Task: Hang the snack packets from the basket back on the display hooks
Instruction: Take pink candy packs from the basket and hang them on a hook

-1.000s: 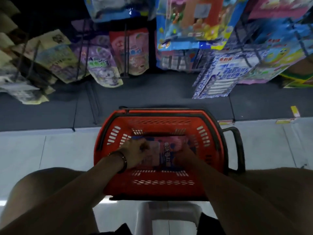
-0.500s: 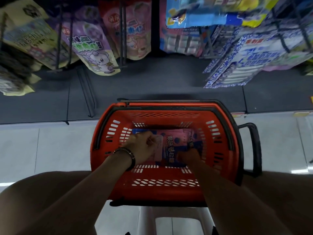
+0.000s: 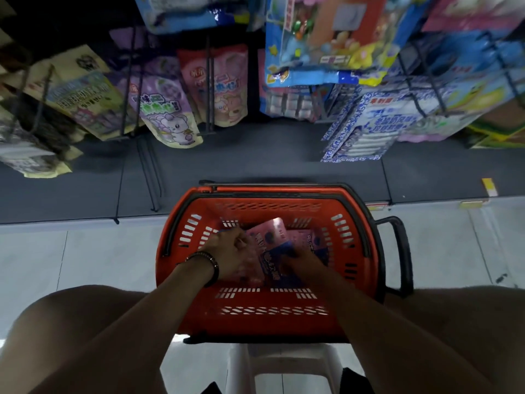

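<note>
A red shopping basket (image 3: 352, 228) stands on the floor between my knees. Inside it lie pink-and-blue snack packets (image 3: 272, 243). Both my hands are down in the basket. My left hand (image 3: 230, 251), with a dark bracelet at the wrist, grips the left side of the top packet, which is tilted up at its far end. My right hand (image 3: 304, 261) holds the same packet's lower right part, its fingers partly hidden under it. Display hooks (image 3: 208, 89) with hanging snack bags fill the rack ahead.
Purple and pink snack bags (image 3: 167, 109) hang at the upper left, blue-and-white packets (image 3: 366, 129) at the upper right. A dark shelf base (image 3: 255, 160) runs behind the basket. The basket's black handle (image 3: 397, 251) sticks out right. A white stool (image 3: 284, 365) is under me.
The top packet has tilted up off the pile, its far end rising. Both hands stayed in the basket on it. The view shifted slightly upward.
</note>
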A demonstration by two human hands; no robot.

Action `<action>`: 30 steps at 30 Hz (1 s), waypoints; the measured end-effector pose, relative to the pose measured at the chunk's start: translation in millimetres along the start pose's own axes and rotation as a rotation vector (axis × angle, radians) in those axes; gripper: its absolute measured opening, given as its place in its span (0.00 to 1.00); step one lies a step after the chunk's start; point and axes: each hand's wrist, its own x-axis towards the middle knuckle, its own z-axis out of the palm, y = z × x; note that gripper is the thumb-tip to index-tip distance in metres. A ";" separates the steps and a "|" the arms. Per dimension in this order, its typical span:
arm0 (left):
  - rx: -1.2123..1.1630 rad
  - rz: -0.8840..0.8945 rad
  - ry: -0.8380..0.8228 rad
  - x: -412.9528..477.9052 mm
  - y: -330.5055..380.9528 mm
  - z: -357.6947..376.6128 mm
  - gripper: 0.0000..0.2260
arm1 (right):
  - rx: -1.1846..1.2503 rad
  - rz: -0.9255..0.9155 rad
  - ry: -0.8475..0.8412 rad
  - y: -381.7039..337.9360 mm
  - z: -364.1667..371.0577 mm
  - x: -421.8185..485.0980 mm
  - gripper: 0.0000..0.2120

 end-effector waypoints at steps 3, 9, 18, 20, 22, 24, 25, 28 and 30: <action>-0.029 0.019 0.070 -12.4 -1.5 -3.6 0.18 | -0.166 -0.137 -0.097 -29.9 -14.1 -23.6 0.10; -0.237 0.233 0.095 -50.6 24.2 -22.6 0.29 | -0.284 -0.367 -0.263 -110.0 -51.1 -105.9 0.12; -0.746 0.349 0.272 -120.8 95.5 -52.2 0.12 | -0.165 -0.742 0.163 -187.4 -100.3 -235.1 0.05; -0.801 0.388 0.331 -138.5 114.2 -60.2 0.12 | 0.090 -0.745 0.212 -187.0 -103.0 -254.4 0.10; -0.855 0.421 0.371 -154.8 130.8 -66.9 0.11 | 0.255 -0.727 0.169 -180.9 -102.5 -266.3 0.17; -0.881 0.433 0.417 -167.6 144.3 -73.1 0.10 | 0.289 -0.736 0.118 -174.8 -98.4 -275.0 0.18; -0.888 0.434 0.440 -173.2 150.0 -76.0 0.10 | 0.302 -0.749 0.108 -173.8 -94.9 -280.5 0.15; -0.901 0.446 0.483 -187.5 165.0 -85.6 0.10 | 0.396 -0.775 0.116 -178.7 -89.3 -296.4 0.10; -0.916 0.442 0.467 -196.0 170.9 -90.0 0.10 | 0.417 -0.805 0.142 -186.2 -88.9 -305.0 0.11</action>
